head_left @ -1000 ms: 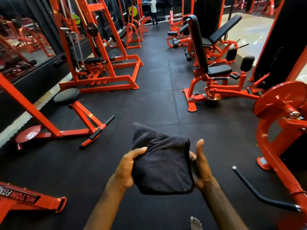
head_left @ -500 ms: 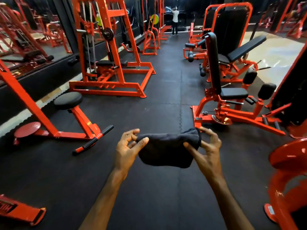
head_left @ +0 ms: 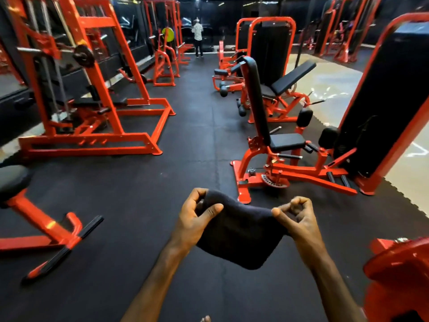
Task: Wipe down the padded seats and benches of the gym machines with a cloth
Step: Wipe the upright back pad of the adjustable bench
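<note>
Cloth (head_left: pixel 239 235), dark and folded, hung in the air between both hands above the black floor mat (head_left: pixel 139 205), well apart from any pad. The left hand (head_left: pixel 197 219) gripped its upper left edge with curled fingers and the thumb laid over the fabric; the right hand (head_left: pixel 299 219) pinched the upper right corner between thumb and fingertips. No seat had been touched: the nearest one, the square seat pad (head_left: pixel 287 141) of the orange machine (head_left: pixel 278 173) ahead on the right, stood near the mat's right edge. The right pinch looked slight, so a tug could probably free that corner and let the cloth drop onto the floor, picking up grit. A bare toe (head_left: pixel 205 319) showed at the bottom edge, near the machine's low frame, so a stubbed foot seemed possible.
</note>
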Action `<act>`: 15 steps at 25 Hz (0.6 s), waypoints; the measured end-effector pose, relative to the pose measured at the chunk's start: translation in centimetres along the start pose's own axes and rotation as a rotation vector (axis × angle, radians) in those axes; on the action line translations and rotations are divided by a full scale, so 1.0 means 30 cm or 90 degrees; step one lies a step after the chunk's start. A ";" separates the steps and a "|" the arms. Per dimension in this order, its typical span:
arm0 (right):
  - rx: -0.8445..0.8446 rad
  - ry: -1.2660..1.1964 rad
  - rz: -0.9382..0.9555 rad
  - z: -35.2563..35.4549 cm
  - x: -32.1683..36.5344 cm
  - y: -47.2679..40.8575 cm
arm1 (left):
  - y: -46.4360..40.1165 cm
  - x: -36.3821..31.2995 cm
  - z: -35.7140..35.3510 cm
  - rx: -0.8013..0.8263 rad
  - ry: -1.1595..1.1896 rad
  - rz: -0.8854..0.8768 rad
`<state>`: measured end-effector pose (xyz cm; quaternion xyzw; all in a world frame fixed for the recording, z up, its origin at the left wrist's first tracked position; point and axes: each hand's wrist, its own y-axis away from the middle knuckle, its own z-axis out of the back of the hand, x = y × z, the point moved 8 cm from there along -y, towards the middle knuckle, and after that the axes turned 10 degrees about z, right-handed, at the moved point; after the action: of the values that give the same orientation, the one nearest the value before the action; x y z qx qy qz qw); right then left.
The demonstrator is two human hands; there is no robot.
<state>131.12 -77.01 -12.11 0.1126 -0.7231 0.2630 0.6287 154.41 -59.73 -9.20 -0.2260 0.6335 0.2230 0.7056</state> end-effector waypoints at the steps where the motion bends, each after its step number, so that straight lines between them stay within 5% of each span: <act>1: 0.063 0.037 -0.022 0.007 -0.009 -0.082 | -0.107 -0.015 -0.039 0.041 -0.052 -0.020; 4: 0.367 0.192 -0.022 -0.088 0.032 -0.336 | -0.428 -0.139 -0.204 0.228 -0.139 -0.091; 6: 0.456 0.246 0.010 -0.166 0.037 -0.480 | -0.635 -0.220 -0.303 0.304 -0.189 -0.139; 10: 0.254 0.190 -0.021 -0.073 -0.077 -0.805 | -1.057 -0.260 -0.501 0.371 -0.290 -0.168; 15: 0.162 0.214 -0.066 0.240 -0.306 -1.215 | -1.558 -0.159 -0.705 0.295 -0.357 -0.189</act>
<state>144.67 -112.81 -12.81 0.1822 -0.5626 0.3346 0.7337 165.28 -109.91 -4.77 -0.0800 0.4102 0.0229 0.9082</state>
